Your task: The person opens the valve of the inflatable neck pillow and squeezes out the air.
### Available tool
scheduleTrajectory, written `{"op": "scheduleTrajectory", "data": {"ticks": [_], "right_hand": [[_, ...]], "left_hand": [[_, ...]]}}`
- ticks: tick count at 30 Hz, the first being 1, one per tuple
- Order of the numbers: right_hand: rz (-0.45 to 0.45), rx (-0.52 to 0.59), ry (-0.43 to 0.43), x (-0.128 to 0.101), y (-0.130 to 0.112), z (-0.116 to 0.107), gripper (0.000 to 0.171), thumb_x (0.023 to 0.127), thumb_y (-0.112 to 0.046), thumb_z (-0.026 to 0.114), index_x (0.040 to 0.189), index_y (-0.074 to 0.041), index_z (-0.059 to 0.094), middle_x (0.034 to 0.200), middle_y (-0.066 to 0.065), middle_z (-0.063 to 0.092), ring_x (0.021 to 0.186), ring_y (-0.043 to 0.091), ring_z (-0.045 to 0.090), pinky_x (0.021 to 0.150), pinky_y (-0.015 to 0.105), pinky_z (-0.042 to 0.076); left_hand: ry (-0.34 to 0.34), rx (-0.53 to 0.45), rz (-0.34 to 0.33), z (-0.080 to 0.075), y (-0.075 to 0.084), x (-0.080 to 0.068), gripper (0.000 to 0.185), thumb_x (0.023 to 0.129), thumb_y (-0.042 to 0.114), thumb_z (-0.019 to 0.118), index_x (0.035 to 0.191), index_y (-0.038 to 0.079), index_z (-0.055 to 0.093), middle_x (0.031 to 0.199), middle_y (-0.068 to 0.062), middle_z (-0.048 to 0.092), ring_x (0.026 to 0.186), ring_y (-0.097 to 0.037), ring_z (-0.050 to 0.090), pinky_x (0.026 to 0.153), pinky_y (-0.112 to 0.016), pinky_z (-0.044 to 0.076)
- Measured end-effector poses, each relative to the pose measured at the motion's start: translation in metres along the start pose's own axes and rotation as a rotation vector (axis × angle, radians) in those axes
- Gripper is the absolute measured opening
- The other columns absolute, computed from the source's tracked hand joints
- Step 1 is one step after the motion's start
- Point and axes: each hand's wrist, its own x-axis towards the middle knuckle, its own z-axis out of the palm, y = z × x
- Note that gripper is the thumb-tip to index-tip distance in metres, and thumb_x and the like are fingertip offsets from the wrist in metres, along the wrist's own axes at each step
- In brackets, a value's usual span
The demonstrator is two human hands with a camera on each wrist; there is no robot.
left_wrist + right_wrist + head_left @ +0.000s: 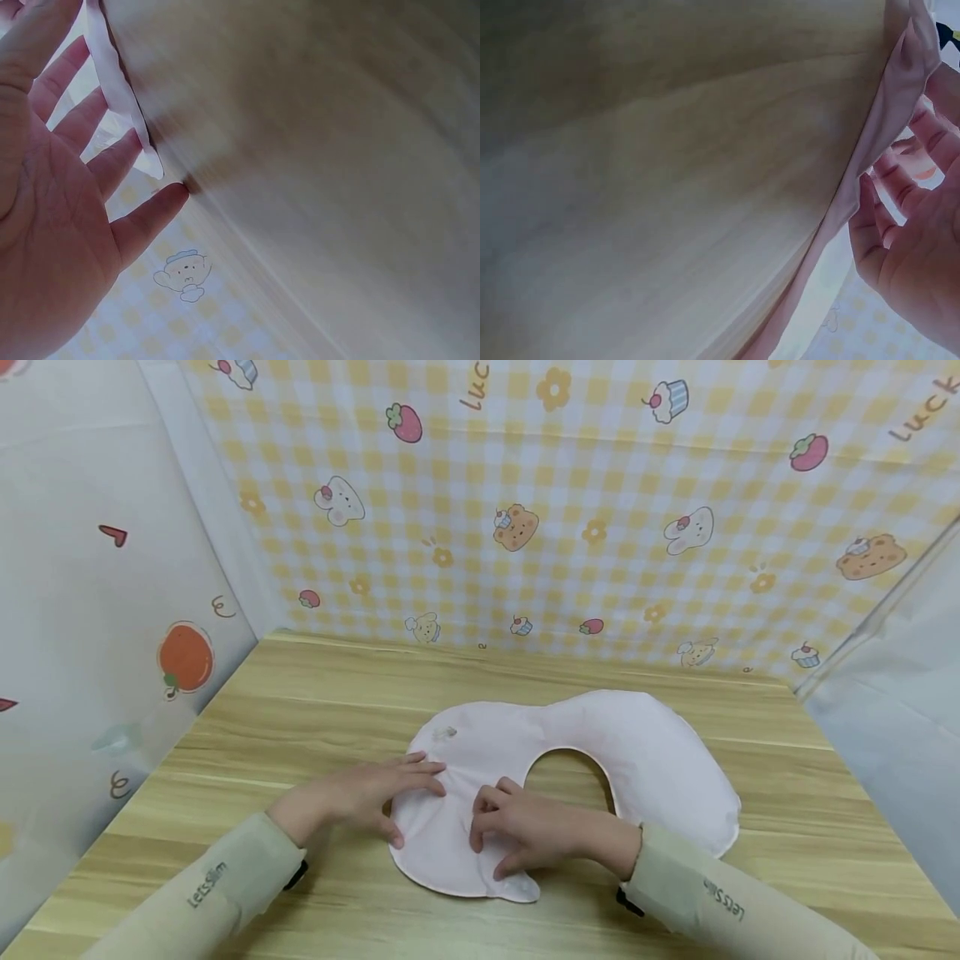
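The left hand (360, 793) lies flat with fingers straight and released, pressing the left edge of the pale pink bib (637, 752), which lies on the wooden tabletop (300, 710) in front of the checked backdrop (600, 485). The right hand (532, 831) rests just beside it on the bib's lower left lobe, fingers bent and apparently pinching a gather of cloth. Judged from this, 1 lobe is creased, no fold is complete, and the soft, thin, horseshoe-shaped fabric with seamed rim otherwise lies flat.
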Motion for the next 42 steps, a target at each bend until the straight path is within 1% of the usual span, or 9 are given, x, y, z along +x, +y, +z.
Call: {"op": "scheduleTrajectory", "data": {"ticks": [7,17,21,24,27,29,35,39,42], "right_hand": [[0.04,0.025,0.02,-0.003,0.008,-0.003,0.028,0.086,-0.022,0.077,0.11,-0.027,0.064,0.122,-0.006,0.05,0.108,0.01,0.04,0.094,0.022,0.043],[0.065,0.053,0.1,-0.008,0.027,-0.007,0.033,0.083,-0.024,0.08,0.111,-0.021,0.064,0.119,-0.004,0.052,0.099,0.01,0.039,0.083,0.02,0.043],[0.082,0.041,0.106,-0.008,0.031,-0.008,0.034,0.082,-0.027,0.081,0.111,-0.022,0.064,0.119,-0.004,0.052,0.1,0.011,0.04,0.085,0.022,0.043],[0.081,0.034,0.104,-0.008,0.031,-0.008,0.034,0.082,-0.027,0.081,0.111,-0.022,0.064,0.12,-0.004,0.053,0.1,0.011,0.04,0.086,0.023,0.043],[0.077,0.035,0.105,-0.009,0.031,-0.008,0.032,0.083,-0.027,0.08,0.111,-0.023,0.065,0.12,-0.004,0.053,0.1,0.011,0.04,0.086,0.022,0.042],[0.081,0.044,0.103,-0.01,0.032,-0.008,0.03,0.085,-0.027,0.079,0.111,-0.024,0.065,0.12,-0.005,0.053,0.098,0.01,0.04,0.084,0.021,0.042],[0.09,0.069,0.104,-0.011,0.035,-0.012,0.029,0.085,-0.028,0.079,0.11,-0.026,0.064,0.12,-0.006,0.051,0.096,0.01,0.038,0.082,0.021,0.042],[0.091,0.066,0.106,-0.009,0.037,-0.013,0.031,0.084,-0.029,0.08,0.11,-0.026,0.064,0.121,-0.005,0.051,0.099,0.011,0.038,0.083,0.023,0.041],[0.096,0.065,0.105,-0.008,0.037,-0.012,0.032,0.083,-0.031,0.08,0.11,-0.027,0.064,0.122,-0.005,0.051,0.099,0.011,0.038,0.084,0.023,0.041]], "left_hand": [[-0.008,0.002,0.005,-0.001,0.0,0.001,0.074,0.07,0.03,0.085,0.137,0.021,0.055,0.161,-0.004,0.035,0.151,-0.04,0.024,0.114,-0.064,0.031],[-0.013,0.011,0.008,-0.003,0.0,0.003,0.073,0.071,0.032,0.084,0.138,0.023,0.055,0.162,-0.003,0.035,0.151,-0.039,0.024,0.113,-0.065,0.032],[-0.011,0.05,-0.005,-0.003,0.003,0.003,0.073,0.07,0.031,0.085,0.137,0.023,0.056,0.161,-0.003,0.037,0.15,-0.039,0.026,0.112,-0.066,0.033],[0.013,0.131,-0.005,-0.003,0.009,0.003,0.067,0.073,0.027,0.085,0.134,0.022,0.059,0.157,-0.006,0.043,0.148,-0.039,0.031,0.11,-0.066,0.035],[0.062,0.228,0.061,-0.002,0.02,0.004,0.055,0.078,0.023,0.082,0.129,0.018,0.062,0.147,-0.007,0.054,0.143,-0.038,0.04,0.108,-0.061,0.04],[0.086,0.239,0.125,-0.001,0.029,0.007,0.045,0.085,0.023,0.077,0.127,0.017,0.064,0.142,-0.004,0.059,0.139,-0.033,0.047,0.107,-0.053,0.045],[0.05,0.046,0.294,0.003,0.045,0.022,0.028,0.096,0.024,0.066,0.123,0.016,0.065,0.128,0.005,0.065,0.124,-0.012,0.058,0.107,-0.033,0.046],[0.009,0.044,0.34,0.008,0.047,0.029,0.024,0.093,0.02,0.07,0.117,0.017,0.07,0.123,0.005,0.068,0.12,-0.011,0.058,0.107,-0.03,0.045],[-0.017,0.092,0.333,0.013,0.047,0.03,0.024,0.088,0.018,0.075,0.112,0.02,0.073,0.125,0.005,0.066,0.124,-0.012,0.056,0.107,-0.03,0.045]]}}
